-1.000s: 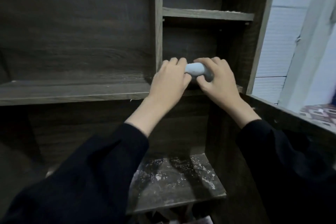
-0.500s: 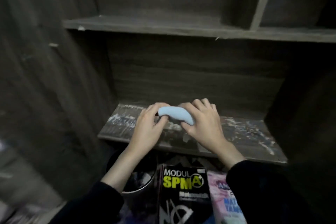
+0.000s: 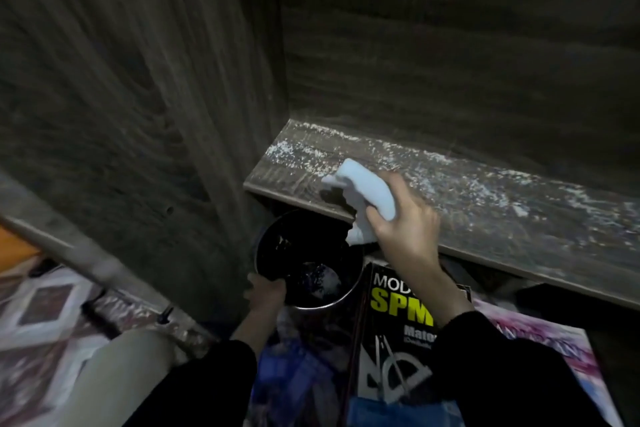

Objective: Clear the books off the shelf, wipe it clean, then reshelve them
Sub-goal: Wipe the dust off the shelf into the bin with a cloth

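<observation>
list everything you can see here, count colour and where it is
shelf board: one, dark wood with white dust, centre right
side panel: one, dark wood, left of the shelf board
cloth: one, pale blue, over the shelf board's front edge
bowl: one, dark with a metal rim, below the shelf board's left end
black book: one, yellow SPM lettering, right of the bowl
pink book: one, pink and purple, right of the black book
blue book: one, blurred, nearer than the bowl
floor mat: one, patterned, lower left
left hand: grips the bowl's rim
right hand: grips the cloth
</observation>
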